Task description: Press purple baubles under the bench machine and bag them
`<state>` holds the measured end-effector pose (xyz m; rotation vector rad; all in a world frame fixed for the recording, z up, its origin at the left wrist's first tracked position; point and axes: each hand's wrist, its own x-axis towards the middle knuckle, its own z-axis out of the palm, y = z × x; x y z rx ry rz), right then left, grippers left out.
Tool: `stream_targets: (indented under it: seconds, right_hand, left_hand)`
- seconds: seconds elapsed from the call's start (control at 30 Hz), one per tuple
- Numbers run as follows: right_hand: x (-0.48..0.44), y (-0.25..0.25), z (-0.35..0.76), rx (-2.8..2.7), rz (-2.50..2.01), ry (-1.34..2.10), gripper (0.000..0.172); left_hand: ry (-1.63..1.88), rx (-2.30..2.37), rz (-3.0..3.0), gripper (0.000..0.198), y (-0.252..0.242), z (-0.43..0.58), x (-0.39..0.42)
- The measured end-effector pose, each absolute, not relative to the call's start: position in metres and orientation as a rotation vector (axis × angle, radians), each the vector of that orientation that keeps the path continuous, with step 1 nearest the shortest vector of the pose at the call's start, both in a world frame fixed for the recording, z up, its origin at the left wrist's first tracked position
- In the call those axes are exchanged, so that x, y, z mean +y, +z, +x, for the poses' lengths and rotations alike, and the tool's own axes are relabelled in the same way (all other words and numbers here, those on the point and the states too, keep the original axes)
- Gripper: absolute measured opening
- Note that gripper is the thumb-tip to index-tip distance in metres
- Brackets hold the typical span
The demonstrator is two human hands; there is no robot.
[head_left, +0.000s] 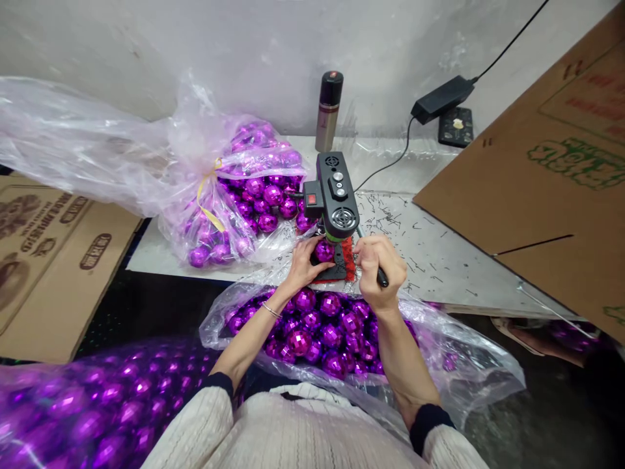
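Under the head of a black bench press machine (338,195), a shiny purple mirrored ball (324,250) sits on the dark base plate (333,272). My left hand (307,262) has its fingers and thumb around that ball. To the right of the machine, my right hand (381,266) is wrapped round a lever handle (383,278), its black end showing below the fist. A red mat (349,258) shows beneath the base. Right below my hands, an open clear plastic bag (215,322) holds many purple mirrored balls (312,332).
Behind on the left stands a tied plastic bag (190,137) of similar balls. A thermos (328,112), power adapter (442,99) and phone (456,126) are at the back. Small dark pins (407,244) litter the white table (161,251). Cardboard boxes (532,169) flank both sides; more balls (112,397) lie lower left.
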<state>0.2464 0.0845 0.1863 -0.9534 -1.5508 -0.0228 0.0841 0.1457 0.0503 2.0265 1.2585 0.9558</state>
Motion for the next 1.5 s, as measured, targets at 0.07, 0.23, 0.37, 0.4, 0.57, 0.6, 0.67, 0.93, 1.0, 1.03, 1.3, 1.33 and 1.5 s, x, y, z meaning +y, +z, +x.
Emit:
stream_targets:
  seconds: [0.07,0.23,0.37,0.4,0.57,0.6,0.67,0.93,1.0,1.03,1.3,1.33,1.5]
  right_hand:
    - [0.084,0.184,0.246,-1.54,-0.984,-0.029,0.031]
    - [0.083,0.178,0.247,-1.544,-0.97,-0.022,0.027]
    - [0.083,0.172,0.248,-1.543,-0.954,-0.016,0.026]
    - [0.083,0.17,0.248,-1.54,-0.957,-0.02,0.026]
    - [0.082,0.156,0.247,-1.523,-0.954,-0.051,0.025]
    - [0.082,0.152,0.247,-1.518,-0.955,-0.056,0.026]
    - [0.082,0.143,0.246,-1.503,-0.956,-0.065,0.026]
    - [0.087,0.113,0.246,-1.475,-0.909,-0.09,0.025]
    - [0.088,0.109,0.246,-1.45,-0.898,-0.091,0.025]
    - [0.089,0.107,0.246,-1.438,-0.895,-0.093,0.025]
    - [0.093,0.099,0.243,-1.408,-0.841,-0.109,0.027]
    - [0.094,0.1,0.243,-1.413,-0.834,-0.112,0.027]
    - [0.096,0.107,0.241,-1.445,-0.83,-0.122,0.03]
  left_hand:
    - [0.933,1.246,2.019,0.079,0.048,0.084,0.146]
    - [0.865,1.263,2.019,0.073,0.05,0.086,0.144]
    - [0.824,1.288,2.003,0.073,0.053,0.088,0.144]
    - [0.817,1.291,2.0,0.072,0.053,0.088,0.144]
    - [0.805,1.291,1.996,0.07,0.055,0.088,0.145]
    - [0.803,1.29,1.997,0.07,0.056,0.087,0.145]
    - [0.797,1.283,1.998,0.069,0.057,0.087,0.145]
    - [0.774,1.279,1.993,0.069,0.057,0.087,0.144]
    - [0.772,1.278,1.99,0.069,0.057,0.087,0.144]
    - [0.774,1.278,1.987,0.068,0.057,0.087,0.144]
    - [0.791,1.278,1.97,0.067,0.058,0.087,0.144]
    - [0.795,1.278,1.97,0.067,0.058,0.087,0.144]
    - [0.809,1.288,1.974,0.066,0.058,0.088,0.145]
